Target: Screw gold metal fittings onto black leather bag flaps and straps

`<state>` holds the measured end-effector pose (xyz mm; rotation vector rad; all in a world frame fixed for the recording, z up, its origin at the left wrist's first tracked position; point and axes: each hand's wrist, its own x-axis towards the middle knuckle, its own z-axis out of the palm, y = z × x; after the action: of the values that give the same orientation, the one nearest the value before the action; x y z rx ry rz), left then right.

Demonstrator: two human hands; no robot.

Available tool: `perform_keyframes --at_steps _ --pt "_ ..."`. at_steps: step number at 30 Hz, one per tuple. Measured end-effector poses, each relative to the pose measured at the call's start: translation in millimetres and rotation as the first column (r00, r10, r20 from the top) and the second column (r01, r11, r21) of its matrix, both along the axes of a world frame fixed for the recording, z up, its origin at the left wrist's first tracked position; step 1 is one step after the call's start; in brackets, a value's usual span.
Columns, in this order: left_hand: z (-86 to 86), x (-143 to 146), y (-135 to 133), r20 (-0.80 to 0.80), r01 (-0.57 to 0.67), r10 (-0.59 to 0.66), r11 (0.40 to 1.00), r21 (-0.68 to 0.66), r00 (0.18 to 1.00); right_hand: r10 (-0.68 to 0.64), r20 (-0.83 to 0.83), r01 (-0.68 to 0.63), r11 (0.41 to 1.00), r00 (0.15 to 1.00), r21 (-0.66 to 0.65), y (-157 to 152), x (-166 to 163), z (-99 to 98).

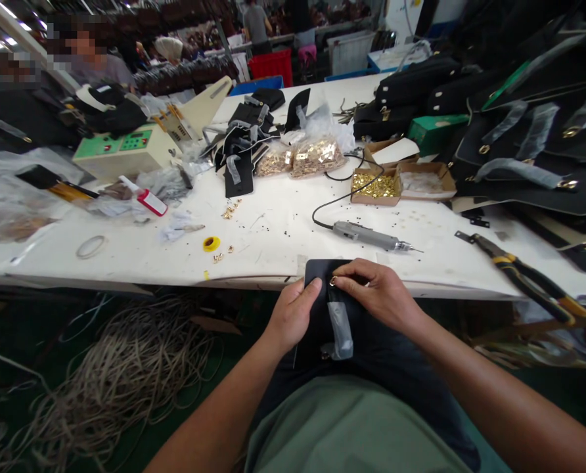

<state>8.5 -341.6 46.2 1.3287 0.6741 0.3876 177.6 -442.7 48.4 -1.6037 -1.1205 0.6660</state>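
Note:
A black leather panel (316,328) rests over my lap at the table's front edge, with a plastic-wrapped strap (341,330) on it. My left hand (293,310) grips the panel's left edge, thumb on top. Near the panel's top, my right hand (374,289) pinches a small gold-coloured metal fitting (332,281) between thumb and fingertips, against the leather. A grey electric screwdriver (366,235) lies on the table just beyond my right hand, its bit pointing right.
Pliers (529,272) overhang the table's front edge at right. Beyond the screwdriver stand a box of gold fittings (376,186) and stacked black bags (534,144). Left are yellow tape (211,244), a red-labelled bottle (150,200) and a control box (125,151). Cord (125,374) heaps on the floor.

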Motion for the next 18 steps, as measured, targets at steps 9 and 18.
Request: perform_keyframes --at_steps 9,18 --pt "-1.2 17 4 0.038 -0.289 0.333 0.865 -0.409 0.942 -0.317 -0.280 0.293 0.948 0.906 -0.123 -25 -4 -20.8" --pt "2.2 18 -7 -0.007 -0.138 0.173 0.756 -0.640 0.985 -0.262 -0.799 0.221 0.961 0.542 -0.165 -24 -34 -21.8"
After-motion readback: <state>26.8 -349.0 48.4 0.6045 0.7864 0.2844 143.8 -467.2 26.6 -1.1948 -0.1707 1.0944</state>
